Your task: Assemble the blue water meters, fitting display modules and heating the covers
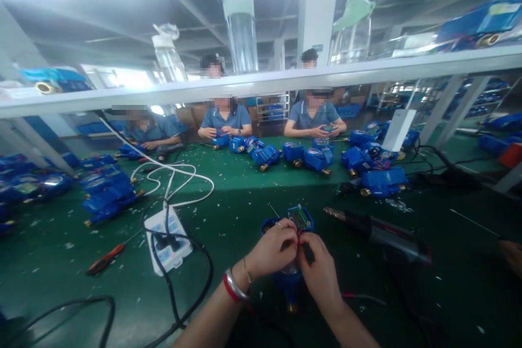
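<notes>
In front of me on the green bench sits a blue water meter with a brass pipe end toward me. Its lid stands open at the far side, with a green circuit board in it. My left hand and my right hand meet over the meter, fingertips pinched together. Thin red wires show between the fingertips of both hands. My fingers hide the wire ends and much of the meter's middle.
A heat gun lies to the right. Leftward are a white power strip with black cables and an orange-handled screwdriver. More blue meters crowd the bench. A shelf with bottles crosses above; several co-workers sit opposite.
</notes>
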`<action>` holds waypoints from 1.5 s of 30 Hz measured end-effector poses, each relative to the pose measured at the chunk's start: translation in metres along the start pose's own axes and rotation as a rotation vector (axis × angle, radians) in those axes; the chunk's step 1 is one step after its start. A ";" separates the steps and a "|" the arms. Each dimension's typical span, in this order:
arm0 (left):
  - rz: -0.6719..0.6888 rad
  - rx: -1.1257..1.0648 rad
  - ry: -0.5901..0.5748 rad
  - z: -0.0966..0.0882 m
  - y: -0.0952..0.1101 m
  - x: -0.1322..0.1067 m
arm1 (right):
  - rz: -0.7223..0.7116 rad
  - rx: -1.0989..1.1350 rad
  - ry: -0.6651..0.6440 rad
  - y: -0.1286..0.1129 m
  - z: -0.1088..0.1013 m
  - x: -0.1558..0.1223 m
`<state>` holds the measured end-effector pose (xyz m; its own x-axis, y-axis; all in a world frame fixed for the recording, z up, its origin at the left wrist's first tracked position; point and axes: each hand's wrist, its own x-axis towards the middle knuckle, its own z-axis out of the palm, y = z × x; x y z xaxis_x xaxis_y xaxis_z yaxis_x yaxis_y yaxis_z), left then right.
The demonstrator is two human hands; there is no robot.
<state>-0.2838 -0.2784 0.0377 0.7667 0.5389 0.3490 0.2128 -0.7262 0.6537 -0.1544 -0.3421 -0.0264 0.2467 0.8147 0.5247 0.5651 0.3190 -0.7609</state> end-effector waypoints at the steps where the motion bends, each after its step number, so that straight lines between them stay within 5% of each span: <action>1: -0.004 -0.011 0.015 0.001 0.000 -0.001 | -0.001 0.001 -0.006 -0.001 0.000 0.000; 15: -0.198 -0.222 0.269 0.016 -0.014 -0.001 | 0.007 0.071 -0.056 -0.015 0.000 -0.004; 21: -0.216 -0.187 0.243 0.017 -0.008 -0.003 | -0.053 0.141 -0.180 -0.024 -0.008 -0.003; 29: -0.207 -0.339 0.139 0.010 -0.013 -0.001 | 0.014 0.286 -0.144 -0.017 -0.008 0.000; 45: -0.429 -0.777 0.397 0.011 -0.013 -0.003 | 0.246 0.634 -0.012 -0.010 0.003 0.004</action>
<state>-0.2819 -0.2754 0.0213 0.4271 0.9001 0.0856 -0.1421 -0.0267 0.9895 -0.1615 -0.3412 -0.0175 0.2977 0.9042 0.3062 -0.0781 0.3427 -0.9362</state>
